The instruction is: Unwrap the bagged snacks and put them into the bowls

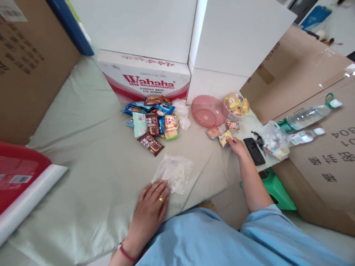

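Pale green cloth (91, 159) is covering the counter, wrinkling a bit toward the near edge. Boxes are walling it in: a Wahaha carton (146, 79) and white boxes (235, 37) at the back, and brown cardboard cartons (30, 62) at the sides.

The left hand (151, 208) is lying flat, palm down, fingers loosely spread, with a ring showing. Its fingertips are pressing the near edge of a clear plastic bag (174, 170). The film is thin, crinkly and light, so the flat palm is likely pinning it against sliding.

The right hand (237, 146) is stretching out to the far right. Its fingertips are meeting a yellow snack packet (225, 137), which is small, glossy and pillow-shaped and is lying flat on the cloth. I cannot tell whether the hand is pinching it or only touching it.

A pink bowl (208, 111) is sitting just behind that packet. It is translucent, round, shallow and looking empty. A clear dish (235, 104) of similar yellow packets is sitting beside it.

A loose snack pile (151, 118) is lying in front of the Wahaha carton, made up of foil and plastic wrappers in blue, brown and green. One brown cocoa packet (150, 143) is lying apart from it, nearer the bag.

A black phone (254, 150) is lying just right of the right hand, with keys (259, 139) and a crumpled bag (274, 142) beyond. Two water bottles (305, 117) are lying on their sides on the right-hand cardboard. A green stool (277, 188) is showing below the counter edge.
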Demonstrator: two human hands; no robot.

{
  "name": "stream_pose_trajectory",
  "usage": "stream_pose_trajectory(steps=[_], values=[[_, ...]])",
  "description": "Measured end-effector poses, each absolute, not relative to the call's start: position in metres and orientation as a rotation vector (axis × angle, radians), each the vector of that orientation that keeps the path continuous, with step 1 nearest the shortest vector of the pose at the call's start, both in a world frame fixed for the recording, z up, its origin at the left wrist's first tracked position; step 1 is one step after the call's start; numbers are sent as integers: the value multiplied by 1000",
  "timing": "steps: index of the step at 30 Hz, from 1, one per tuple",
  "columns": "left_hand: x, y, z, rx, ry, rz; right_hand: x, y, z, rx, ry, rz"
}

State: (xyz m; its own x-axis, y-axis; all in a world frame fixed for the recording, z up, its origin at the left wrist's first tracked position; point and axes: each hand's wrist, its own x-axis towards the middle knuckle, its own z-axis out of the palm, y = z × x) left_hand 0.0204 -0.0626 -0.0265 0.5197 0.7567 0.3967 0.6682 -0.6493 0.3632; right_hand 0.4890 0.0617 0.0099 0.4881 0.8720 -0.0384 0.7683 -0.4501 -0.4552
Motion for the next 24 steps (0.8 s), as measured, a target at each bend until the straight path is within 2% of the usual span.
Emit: stream_pose_trajectory(steps=[3, 7, 12, 15, 18, 24], values=[[21, -64, -27, 2595, 1235, 795, 477, 67, 3, -2240, -1272, 394], [21, -66, -28, 2568, 1243, 810, 463, 61, -1, -1844, -1039, 564], [20, -66, -26, 2548, 1242, 810, 479, 64, 28, -1585, -978, 519], [20, -65, -25, 2582, 1234, 805, 490, 106, 57, -1471, -1105, 527], [21, -64, -23, 2603, 1239, 800, 480, 177, 71, -1443, -1181, 704], [23, -65, -20, 2605, 1249, 797, 410, 286, 43, -1715, -1396, 950]])
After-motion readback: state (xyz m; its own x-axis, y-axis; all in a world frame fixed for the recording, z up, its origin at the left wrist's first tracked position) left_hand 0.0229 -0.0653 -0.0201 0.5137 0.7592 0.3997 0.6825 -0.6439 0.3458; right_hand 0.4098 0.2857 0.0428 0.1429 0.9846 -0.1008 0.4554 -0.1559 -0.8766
